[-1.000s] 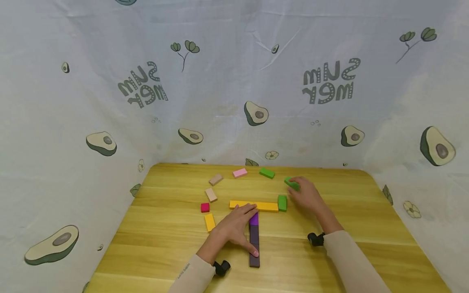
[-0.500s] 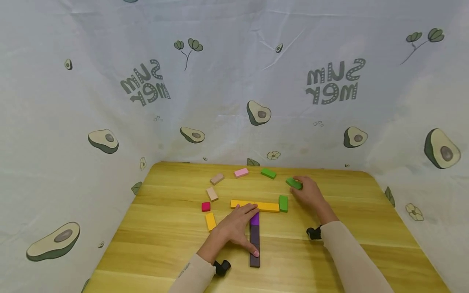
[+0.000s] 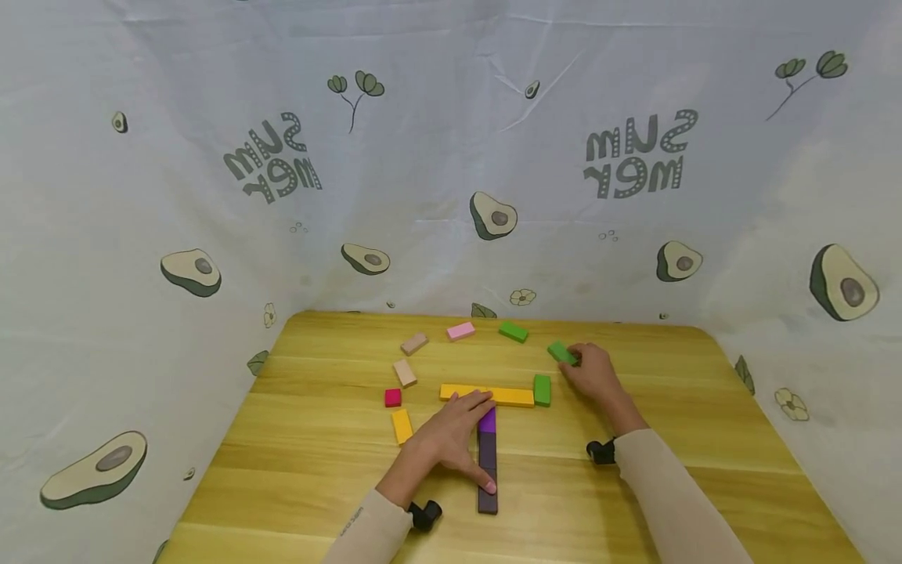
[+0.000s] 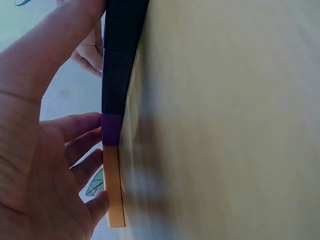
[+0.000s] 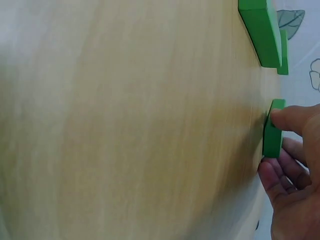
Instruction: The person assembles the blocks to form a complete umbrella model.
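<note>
My left hand [image 3: 451, 439] lies with fingers spread over a T of wooden blocks. Its fingertips rest on the yellow bar [image 3: 513, 397] and near the purple block [image 3: 487, 421], and its thumb touches the dark blocks [image 3: 488, 452] of the stem. At the back right, my right hand [image 3: 592, 374] pinches the near end of a green block [image 3: 561, 352]. In the right wrist view the thumb presses one face of that green block [image 5: 273, 135], with fingertips around its lower end. Another green block [image 3: 542, 389] stands against the bar's right end.
Several loose blocks form an arc: a third green block [image 3: 514, 332], a pink block [image 3: 461, 331], two beige blocks [image 3: 414, 343], a red cube [image 3: 392, 398] and a yellow block [image 3: 402, 426]. A printed cloth [image 3: 423, 157] hangs behind the wooden table [image 3: 282, 470].
My right hand has shifted slightly toward me, its fingers now at the near end of the green block, so more of the block shows. My left hand has stayed in place.
</note>
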Demonstrator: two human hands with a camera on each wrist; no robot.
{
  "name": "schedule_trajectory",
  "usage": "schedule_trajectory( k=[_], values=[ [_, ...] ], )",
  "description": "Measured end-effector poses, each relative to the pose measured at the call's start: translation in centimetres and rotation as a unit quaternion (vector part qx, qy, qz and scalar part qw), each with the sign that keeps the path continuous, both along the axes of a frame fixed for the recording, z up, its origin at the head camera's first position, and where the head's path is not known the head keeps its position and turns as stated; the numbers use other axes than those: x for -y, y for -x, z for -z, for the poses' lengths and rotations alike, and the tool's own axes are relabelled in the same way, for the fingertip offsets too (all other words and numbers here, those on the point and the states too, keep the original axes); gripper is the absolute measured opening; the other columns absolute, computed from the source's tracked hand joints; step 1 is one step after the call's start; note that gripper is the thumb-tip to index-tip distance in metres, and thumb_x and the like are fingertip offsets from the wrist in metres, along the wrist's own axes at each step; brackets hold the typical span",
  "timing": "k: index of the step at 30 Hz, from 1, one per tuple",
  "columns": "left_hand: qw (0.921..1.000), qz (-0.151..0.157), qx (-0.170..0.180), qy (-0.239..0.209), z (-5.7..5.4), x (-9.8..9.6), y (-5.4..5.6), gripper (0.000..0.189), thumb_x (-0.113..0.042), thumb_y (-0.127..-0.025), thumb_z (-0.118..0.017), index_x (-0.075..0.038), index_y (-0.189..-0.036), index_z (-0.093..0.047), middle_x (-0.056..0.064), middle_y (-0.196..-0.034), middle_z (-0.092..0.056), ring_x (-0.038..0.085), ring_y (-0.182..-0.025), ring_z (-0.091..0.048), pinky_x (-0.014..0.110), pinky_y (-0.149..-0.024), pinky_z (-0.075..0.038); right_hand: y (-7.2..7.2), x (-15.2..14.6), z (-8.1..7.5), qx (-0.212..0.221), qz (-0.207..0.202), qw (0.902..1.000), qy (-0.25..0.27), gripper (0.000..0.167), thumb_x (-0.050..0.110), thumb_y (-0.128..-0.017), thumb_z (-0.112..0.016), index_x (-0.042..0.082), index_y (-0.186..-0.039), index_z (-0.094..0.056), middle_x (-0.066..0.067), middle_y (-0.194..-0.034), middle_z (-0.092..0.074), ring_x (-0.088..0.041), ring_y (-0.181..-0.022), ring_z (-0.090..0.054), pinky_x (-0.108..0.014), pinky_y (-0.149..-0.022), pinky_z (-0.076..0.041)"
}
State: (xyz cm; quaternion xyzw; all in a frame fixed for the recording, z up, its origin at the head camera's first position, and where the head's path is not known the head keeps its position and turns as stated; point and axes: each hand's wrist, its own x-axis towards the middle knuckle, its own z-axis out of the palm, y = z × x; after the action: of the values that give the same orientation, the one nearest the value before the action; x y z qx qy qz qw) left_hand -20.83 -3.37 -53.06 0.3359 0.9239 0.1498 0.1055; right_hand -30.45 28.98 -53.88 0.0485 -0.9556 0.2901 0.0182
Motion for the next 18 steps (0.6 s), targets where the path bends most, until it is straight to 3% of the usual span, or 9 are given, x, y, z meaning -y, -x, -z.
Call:
schedule_trajectory(
  k=[6, 18],
  values=[
    [1.0000, 0.002, 0.003, -0.002, -0.1, 0.1, -0.1, 0.136, -0.077, -0.058, -0.087, -0.017, -0.165, -0.027, 0.001, -0.172, -0.022, 0.020, -0.159, -0.022, 0.045, -0.131, -0.015, -0.3, 0.5, -0.1, 0.008, 0.006, 0.9997, 0.022, 0.050, 0.021, -0.100, -0.063, -0.012, -0.137, -0.057, -0.032, -0.126, -0.058, -0.042, -0.107, -0.060, -0.055, -0.089, -0.054],
    [0.9999, 0.003, 0.002, -0.012, -0.3, 0.2, -0.1, 0.135, -0.075, -0.058, -0.088, -0.016, -0.164, -0.028, 0.002, -0.172, -0.024, 0.021, -0.158, -0.024, 0.047, -0.131, -0.016, -0.5, 2.8, -0.5, -0.017, -0.007, 0.9988, 0.045, 0.049, 0.020, -0.098, -0.067, -0.012, -0.134, -0.060, -0.029, -0.120, -0.062, -0.037, -0.101, -0.061, -0.051, -0.088, -0.055]
  ],
)
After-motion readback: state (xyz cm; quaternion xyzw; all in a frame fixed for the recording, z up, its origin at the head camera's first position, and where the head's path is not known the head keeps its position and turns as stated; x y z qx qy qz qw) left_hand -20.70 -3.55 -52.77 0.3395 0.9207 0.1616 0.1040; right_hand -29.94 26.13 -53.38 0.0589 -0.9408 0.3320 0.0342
